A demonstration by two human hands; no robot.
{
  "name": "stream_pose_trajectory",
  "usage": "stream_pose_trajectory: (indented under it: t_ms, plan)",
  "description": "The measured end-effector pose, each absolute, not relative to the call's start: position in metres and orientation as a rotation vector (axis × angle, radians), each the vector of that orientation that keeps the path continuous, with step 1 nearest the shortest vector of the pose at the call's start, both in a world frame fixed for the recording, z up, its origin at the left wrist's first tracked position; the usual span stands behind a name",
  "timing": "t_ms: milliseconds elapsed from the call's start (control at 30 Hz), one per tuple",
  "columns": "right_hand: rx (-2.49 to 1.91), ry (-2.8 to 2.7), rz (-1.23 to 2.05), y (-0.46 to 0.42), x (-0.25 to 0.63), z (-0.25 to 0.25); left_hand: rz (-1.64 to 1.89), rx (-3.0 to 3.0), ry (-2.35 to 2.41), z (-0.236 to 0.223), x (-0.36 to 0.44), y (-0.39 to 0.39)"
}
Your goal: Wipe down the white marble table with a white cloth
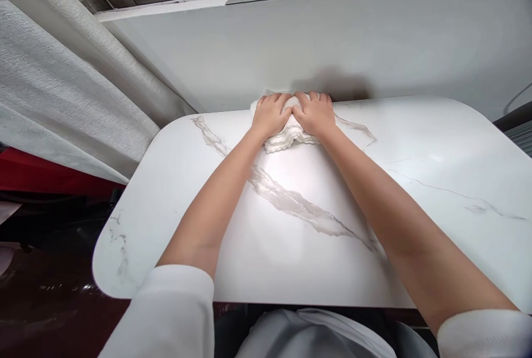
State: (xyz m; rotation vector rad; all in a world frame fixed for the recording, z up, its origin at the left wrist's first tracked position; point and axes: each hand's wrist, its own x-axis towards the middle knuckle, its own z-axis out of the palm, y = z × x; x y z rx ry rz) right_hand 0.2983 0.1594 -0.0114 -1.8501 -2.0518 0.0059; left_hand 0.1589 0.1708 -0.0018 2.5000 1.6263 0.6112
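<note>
A folded white cloth (286,139) with a ruffled near edge lies at the far edge of the white marble-patterned table (166,192). On its left part rests my left hand (272,113), fingers curled over the far side. My right hand (315,114) grips the right part in the same way. The two thumbs nearly meet at the middle of the cloth. Both arms reach straight forward, and the fingertips are partly hidden beyond the cloth.
Close behind the table stands a pale wall panel (353,36) topped by a ledge. A light curtain (70,70) hangs at the left, with something red (54,172) below it. The table has rounded corners. A dark object (515,119) borders its right side.
</note>
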Motion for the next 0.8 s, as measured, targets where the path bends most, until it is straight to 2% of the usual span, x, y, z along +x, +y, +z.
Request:
stream_pose_trajectory:
  t_ms: [400,800]
  plan:
    - [-1.836,-2.08,0.06,0.158,0.257,-0.008,0.646,2.46,1.701,-0.006,0.118,0.171]
    - [-1.748,-2.131,0.123,0.118,0.232,-0.007,0.678,2.404,1.749,-0.004,0.092,0.129]
